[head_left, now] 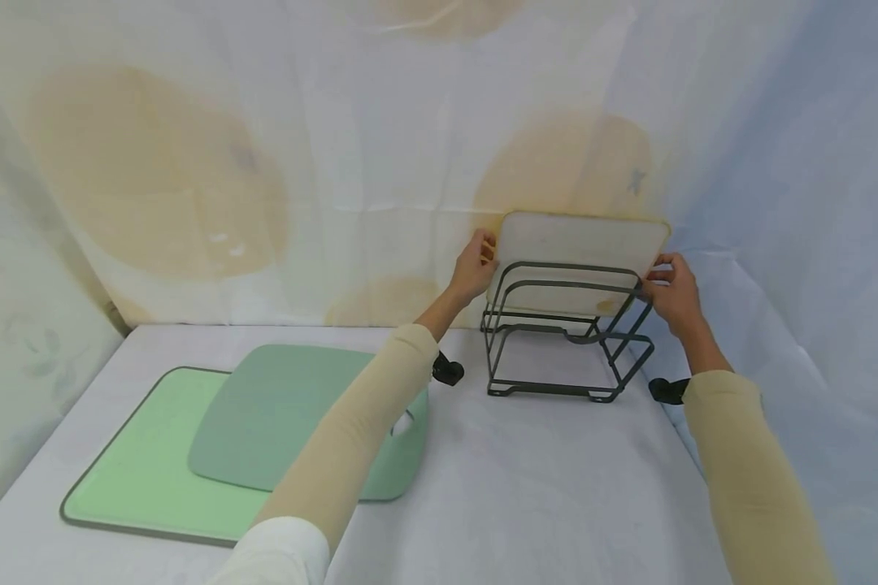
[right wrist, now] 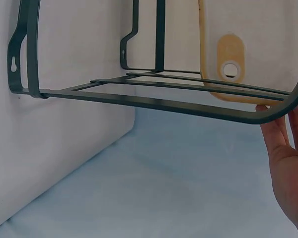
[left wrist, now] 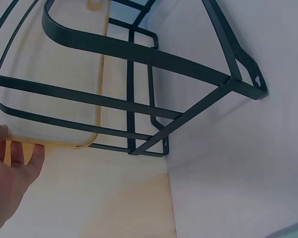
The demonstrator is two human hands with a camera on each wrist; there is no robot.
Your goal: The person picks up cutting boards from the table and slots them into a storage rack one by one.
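A cream cutting board [head_left: 578,248] with a yellow rim stands tilted in the rear slot of a dark wire rack [head_left: 556,357] at the back of the table. My left hand [head_left: 485,253] pinches the board's left edge, and my right hand [head_left: 658,272] grips its right edge beside the rack's top wire. In the left wrist view, the left hand's fingertips [left wrist: 20,153] sit on the rim of the board [left wrist: 49,64] behind the rack's bars [left wrist: 139,57]. The right wrist view has the right hand's fingers [right wrist: 275,134] against the rack wire [right wrist: 154,101], close to the board's [right wrist: 248,44] hanging hole.
A light green board [head_left: 139,463] with a dark rim lies at the front left. A darker green board [head_left: 278,406] lies on top of it, and a mint one [head_left: 402,455] with a handle hole is under my left forearm. Draped cloth walls stand close behind and to the right of the rack.
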